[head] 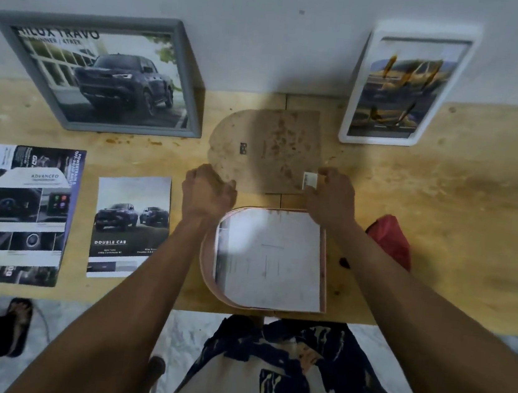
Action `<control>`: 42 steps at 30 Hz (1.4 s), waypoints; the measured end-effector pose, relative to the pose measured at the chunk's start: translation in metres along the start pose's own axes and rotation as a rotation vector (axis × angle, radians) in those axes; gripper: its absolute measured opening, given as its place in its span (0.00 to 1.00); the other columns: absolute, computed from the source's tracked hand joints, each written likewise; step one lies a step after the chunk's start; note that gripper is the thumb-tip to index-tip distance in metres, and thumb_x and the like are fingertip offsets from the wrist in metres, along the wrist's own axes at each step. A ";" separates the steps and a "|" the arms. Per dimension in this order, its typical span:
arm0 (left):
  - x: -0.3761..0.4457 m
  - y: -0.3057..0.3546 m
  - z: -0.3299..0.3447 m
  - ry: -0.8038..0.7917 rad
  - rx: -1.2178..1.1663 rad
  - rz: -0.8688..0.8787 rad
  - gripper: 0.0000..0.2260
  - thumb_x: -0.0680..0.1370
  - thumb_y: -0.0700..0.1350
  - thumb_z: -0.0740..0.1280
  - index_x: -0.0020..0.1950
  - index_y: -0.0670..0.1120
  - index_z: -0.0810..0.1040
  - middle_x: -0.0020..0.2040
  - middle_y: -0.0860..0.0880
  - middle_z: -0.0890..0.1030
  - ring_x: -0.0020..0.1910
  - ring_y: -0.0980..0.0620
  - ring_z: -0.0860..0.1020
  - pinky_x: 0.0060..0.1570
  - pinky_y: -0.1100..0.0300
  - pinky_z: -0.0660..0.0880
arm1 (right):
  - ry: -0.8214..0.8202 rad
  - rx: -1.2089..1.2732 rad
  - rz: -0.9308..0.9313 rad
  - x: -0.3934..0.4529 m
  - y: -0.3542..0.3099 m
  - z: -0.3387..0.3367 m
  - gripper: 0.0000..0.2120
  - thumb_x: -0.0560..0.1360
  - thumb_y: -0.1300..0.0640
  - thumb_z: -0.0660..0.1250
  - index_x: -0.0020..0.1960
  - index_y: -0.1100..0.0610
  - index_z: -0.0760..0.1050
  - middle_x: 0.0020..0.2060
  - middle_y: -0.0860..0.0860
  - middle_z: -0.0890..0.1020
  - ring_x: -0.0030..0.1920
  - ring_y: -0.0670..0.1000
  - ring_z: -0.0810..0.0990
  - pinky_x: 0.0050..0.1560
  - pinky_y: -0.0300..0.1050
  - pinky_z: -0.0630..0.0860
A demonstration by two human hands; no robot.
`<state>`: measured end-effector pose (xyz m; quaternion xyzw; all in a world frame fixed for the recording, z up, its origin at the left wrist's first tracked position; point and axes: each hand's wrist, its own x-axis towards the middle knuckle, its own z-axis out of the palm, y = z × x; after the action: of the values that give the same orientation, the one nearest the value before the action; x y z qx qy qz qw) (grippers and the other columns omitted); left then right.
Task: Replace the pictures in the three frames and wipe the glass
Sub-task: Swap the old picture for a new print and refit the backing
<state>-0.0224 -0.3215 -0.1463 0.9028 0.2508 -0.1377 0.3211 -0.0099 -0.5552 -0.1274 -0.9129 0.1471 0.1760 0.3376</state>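
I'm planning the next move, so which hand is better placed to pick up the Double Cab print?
Left, probably. The left hand is at the backing board's near-left edge, right beside the Double Cab print. The right hand is on the board's far side, busy at its white tab.

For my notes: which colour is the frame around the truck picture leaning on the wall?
Grey frame, seen best in the head view.

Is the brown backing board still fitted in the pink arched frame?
No, the brown backing board lies on the table beyond the pink arched frame.
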 end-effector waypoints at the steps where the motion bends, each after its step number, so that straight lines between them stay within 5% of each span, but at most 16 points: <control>1: 0.016 -0.002 0.005 0.008 0.007 -0.030 0.23 0.69 0.63 0.67 0.54 0.47 0.76 0.52 0.46 0.80 0.52 0.42 0.79 0.50 0.46 0.81 | -0.004 0.018 0.008 0.010 -0.003 -0.001 0.24 0.75 0.54 0.66 0.69 0.59 0.68 0.62 0.59 0.74 0.62 0.60 0.73 0.55 0.45 0.70; 5: 0.038 0.030 0.000 0.040 -0.038 -0.132 0.22 0.70 0.60 0.69 0.56 0.46 0.75 0.57 0.43 0.79 0.56 0.40 0.78 0.56 0.44 0.79 | -0.032 0.101 0.050 0.039 -0.021 -0.008 0.33 0.69 0.45 0.65 0.69 0.60 0.67 0.61 0.60 0.75 0.61 0.61 0.74 0.60 0.53 0.73; 8: 0.053 0.044 -0.001 0.054 -0.078 -0.188 0.15 0.71 0.54 0.70 0.53 0.47 0.75 0.59 0.41 0.78 0.59 0.38 0.76 0.62 0.46 0.75 | -0.029 0.085 0.099 0.056 -0.026 -0.006 0.28 0.73 0.54 0.66 0.71 0.61 0.65 0.64 0.60 0.72 0.65 0.61 0.71 0.65 0.55 0.71; 14: 0.070 0.044 0.013 0.089 -0.139 -0.299 0.26 0.67 0.57 0.73 0.61 0.45 0.78 0.61 0.44 0.77 0.60 0.41 0.76 0.62 0.46 0.77 | 0.003 0.192 0.194 0.070 -0.025 0.001 0.24 0.74 0.58 0.65 0.69 0.58 0.68 0.61 0.57 0.74 0.60 0.56 0.75 0.60 0.46 0.73; 19: 0.070 0.035 0.013 0.103 -0.180 -0.339 0.29 0.60 0.59 0.76 0.56 0.48 0.79 0.59 0.46 0.79 0.58 0.44 0.78 0.58 0.48 0.79 | -0.016 0.285 0.277 0.067 -0.030 -0.003 0.27 0.74 0.58 0.64 0.72 0.57 0.64 0.65 0.55 0.73 0.63 0.55 0.73 0.65 0.53 0.73; 22: 0.053 0.046 -0.003 0.127 -0.218 -0.332 0.26 0.66 0.53 0.78 0.59 0.43 0.79 0.60 0.44 0.80 0.59 0.44 0.78 0.61 0.50 0.78 | 0.009 0.335 0.327 0.058 -0.032 -0.008 0.23 0.76 0.57 0.64 0.70 0.57 0.68 0.63 0.55 0.75 0.58 0.52 0.75 0.59 0.45 0.75; 27: 0.029 0.033 -0.022 0.152 -0.295 -0.311 0.22 0.69 0.49 0.79 0.60 0.41 0.81 0.57 0.46 0.83 0.55 0.46 0.81 0.58 0.51 0.80 | 0.032 0.443 0.304 0.019 -0.029 -0.013 0.17 0.78 0.61 0.62 0.65 0.61 0.74 0.46 0.49 0.76 0.43 0.45 0.75 0.32 0.24 0.67; 29: 0.015 0.027 -0.029 0.154 -0.318 -0.299 0.22 0.69 0.47 0.79 0.60 0.41 0.80 0.56 0.45 0.82 0.55 0.46 0.80 0.58 0.51 0.79 | 0.072 0.493 0.302 0.000 -0.030 -0.012 0.17 0.77 0.60 0.62 0.66 0.59 0.73 0.41 0.45 0.72 0.42 0.41 0.74 0.31 0.28 0.67; 33: -0.019 0.010 -0.040 0.142 -0.338 -0.255 0.21 0.69 0.48 0.80 0.57 0.42 0.79 0.52 0.46 0.82 0.52 0.47 0.80 0.57 0.52 0.79 | 0.159 0.566 0.295 -0.041 -0.025 -0.002 0.16 0.76 0.56 0.64 0.64 0.56 0.74 0.51 0.50 0.77 0.39 0.40 0.71 0.33 0.36 0.67; 37: -0.057 -0.016 -0.038 0.111 -0.361 -0.212 0.18 0.69 0.46 0.79 0.54 0.42 0.79 0.46 0.46 0.81 0.47 0.46 0.80 0.54 0.51 0.80 | 0.166 0.568 0.317 -0.084 -0.014 0.006 0.18 0.75 0.53 0.66 0.63 0.54 0.69 0.51 0.50 0.75 0.42 0.48 0.74 0.33 0.40 0.69; 42: -0.097 -0.041 -0.025 0.028 -0.358 -0.176 0.15 0.68 0.45 0.80 0.45 0.46 0.76 0.48 0.43 0.83 0.49 0.43 0.81 0.53 0.47 0.81 | 0.154 0.512 0.303 -0.129 0.018 0.017 0.32 0.70 0.49 0.71 0.70 0.48 0.62 0.56 0.51 0.75 0.52 0.55 0.77 0.50 0.56 0.78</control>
<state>-0.1240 -0.3131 -0.1087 0.8078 0.3537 -0.1058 0.4596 -0.1360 -0.5372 -0.0951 -0.7764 0.3461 0.1120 0.5147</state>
